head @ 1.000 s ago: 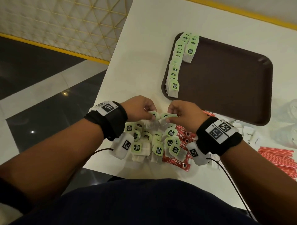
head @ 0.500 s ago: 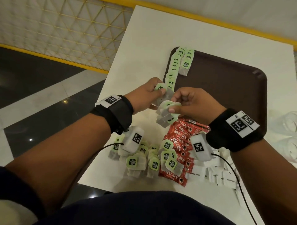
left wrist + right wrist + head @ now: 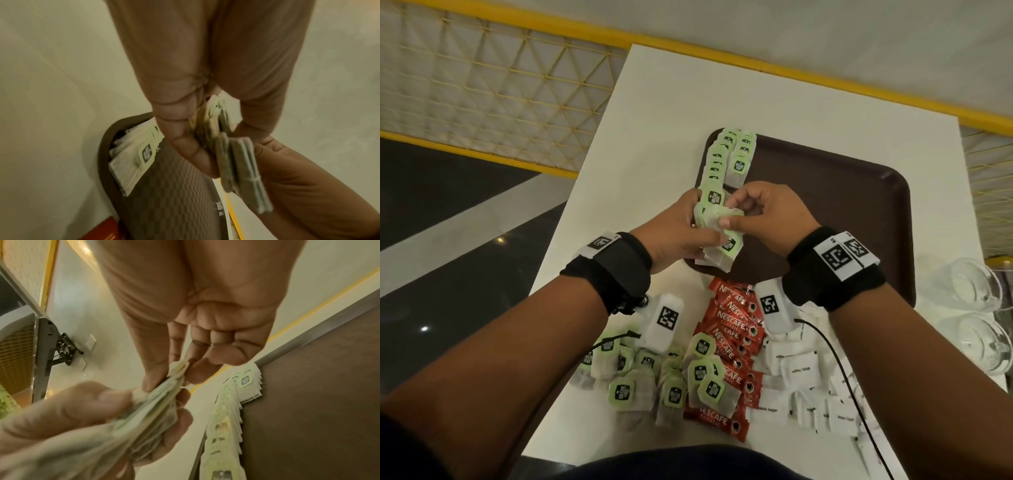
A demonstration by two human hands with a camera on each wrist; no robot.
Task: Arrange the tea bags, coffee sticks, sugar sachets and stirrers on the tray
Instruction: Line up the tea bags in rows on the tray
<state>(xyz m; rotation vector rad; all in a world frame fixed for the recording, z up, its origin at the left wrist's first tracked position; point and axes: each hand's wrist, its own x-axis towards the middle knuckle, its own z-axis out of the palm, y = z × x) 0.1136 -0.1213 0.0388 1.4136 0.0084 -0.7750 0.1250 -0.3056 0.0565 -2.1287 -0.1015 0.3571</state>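
Observation:
Both hands hold one bundle of green-tagged tea bags (image 3: 717, 236) over the near-left corner of the dark brown tray (image 3: 852, 212). My left hand (image 3: 681, 228) grips the bundle (image 3: 236, 164) from the left. My right hand (image 3: 763, 212) pinches the top bags (image 3: 176, 374) between thumb and forefinger. Two rows of tea bags (image 3: 726, 161) lie along the tray's left edge (image 3: 224, 426). Loose tea bags (image 3: 654, 377), red Nescafe coffee sticks (image 3: 732, 346) and white sugar sachets (image 3: 804, 387) lie on the white table (image 3: 654, 113) near me. No stirrers are in view.
Clear glasses (image 3: 976, 308) stand at the table's right edge. The table's left edge drops to a dark floor (image 3: 448, 260). A yellow-framed mesh railing (image 3: 500, 89) runs behind. Wrist cables (image 3: 839, 359) trail over the sachets. Most of the tray floor is bare.
Both hands rose from the loose pile near me and carried a bundle of tea bags forward to the tray's near-left corner. The head view swung forward.

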